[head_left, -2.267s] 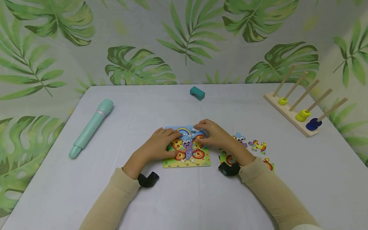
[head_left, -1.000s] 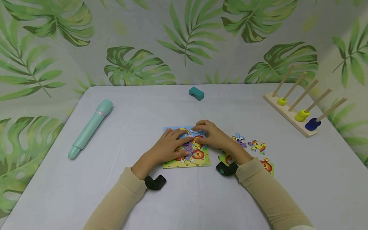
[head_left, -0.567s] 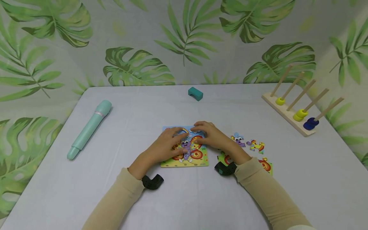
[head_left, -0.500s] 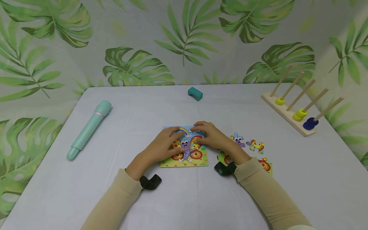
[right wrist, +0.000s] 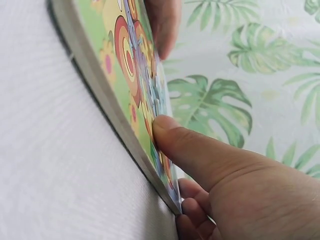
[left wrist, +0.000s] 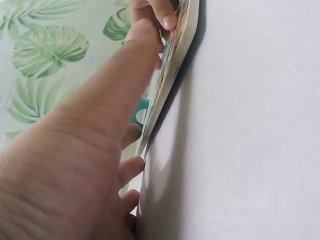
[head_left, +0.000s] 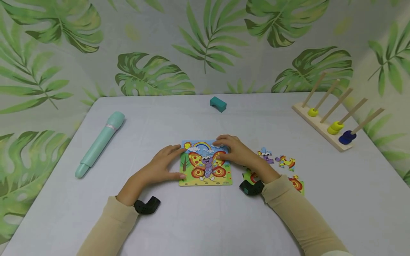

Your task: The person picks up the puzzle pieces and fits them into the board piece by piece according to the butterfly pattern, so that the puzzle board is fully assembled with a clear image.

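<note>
A butterfly jigsaw puzzle (head_left: 208, 161) lies in its flat board on the table in the head view. My left hand (head_left: 160, 167) is at its left side, fingers spread, with the thumb tip at the near left corner and the fingertips by the far left edge. At the far right corner, my right hand (head_left: 238, 151) holds the puzzle, thumb on the picture (right wrist: 120, 45) and fingers curved at the far edge in the right wrist view. Part of the upper right of the picture is hidden under that hand. The board's edge (left wrist: 172, 75) shows thick in the left wrist view.
Right of the board lie several loose jigsaw pieces (head_left: 286, 162), some partly behind the right forearm. A mint-green microphone-shaped toy (head_left: 100, 144) is at the left. A teal arch block (head_left: 218, 104) sits at the back, and a wooden peg stacker (head_left: 323, 128) with rings at the right.
My left hand has moved left off the middle of the puzzle to its left edge, uncovering the sun, tree and left wing. The right hand stays almost in place.
</note>
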The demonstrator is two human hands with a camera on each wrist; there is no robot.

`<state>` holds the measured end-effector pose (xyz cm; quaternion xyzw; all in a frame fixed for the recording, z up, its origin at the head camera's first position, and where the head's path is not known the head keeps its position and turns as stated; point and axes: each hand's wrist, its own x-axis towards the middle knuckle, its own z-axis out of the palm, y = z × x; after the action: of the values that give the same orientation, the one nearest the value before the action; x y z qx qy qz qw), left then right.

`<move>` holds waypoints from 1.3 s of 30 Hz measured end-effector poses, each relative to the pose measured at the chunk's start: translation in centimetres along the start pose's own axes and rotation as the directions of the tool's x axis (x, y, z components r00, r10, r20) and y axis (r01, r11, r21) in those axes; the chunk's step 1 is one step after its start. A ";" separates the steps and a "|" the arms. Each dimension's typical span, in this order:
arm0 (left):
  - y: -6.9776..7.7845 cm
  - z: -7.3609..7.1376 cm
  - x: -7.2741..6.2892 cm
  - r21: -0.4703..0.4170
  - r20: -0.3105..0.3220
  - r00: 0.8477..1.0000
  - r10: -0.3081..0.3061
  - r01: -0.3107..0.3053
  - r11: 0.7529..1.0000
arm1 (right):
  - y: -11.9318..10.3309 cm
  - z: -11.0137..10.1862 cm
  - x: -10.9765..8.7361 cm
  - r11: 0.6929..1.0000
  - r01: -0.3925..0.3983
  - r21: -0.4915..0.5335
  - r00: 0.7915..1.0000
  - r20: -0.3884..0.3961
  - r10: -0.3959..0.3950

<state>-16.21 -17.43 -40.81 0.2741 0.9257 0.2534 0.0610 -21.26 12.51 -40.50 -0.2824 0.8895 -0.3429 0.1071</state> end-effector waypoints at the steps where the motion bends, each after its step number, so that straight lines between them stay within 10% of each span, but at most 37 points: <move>1: 0.0 0.0 -0.1 0.006 0.007 1.000 0.007 -0.007 1.000 | 0.0 0.0 0.0 1.000 -0.002 0.000 1.000 0.001 0.002; 17: 0.2 0.0 -0.2 0.072 0.036 0.999 -0.011 0.009 0.997 | -3.7 -5.0 -3.2 0.991 0.001 0.131 0.999 -0.053 0.006; 39: 0.2 0.1 -0.1 0.083 0.046 0.999 -0.014 0.010 0.997 | 3.2 -5.3 -8.0 0.989 -0.137 0.050 0.990 0.034 0.135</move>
<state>-15.99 -17.29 -40.83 0.2767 0.9353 0.2081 0.0728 -18.13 22.01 -38.72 -0.2234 0.8956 -0.3536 0.1514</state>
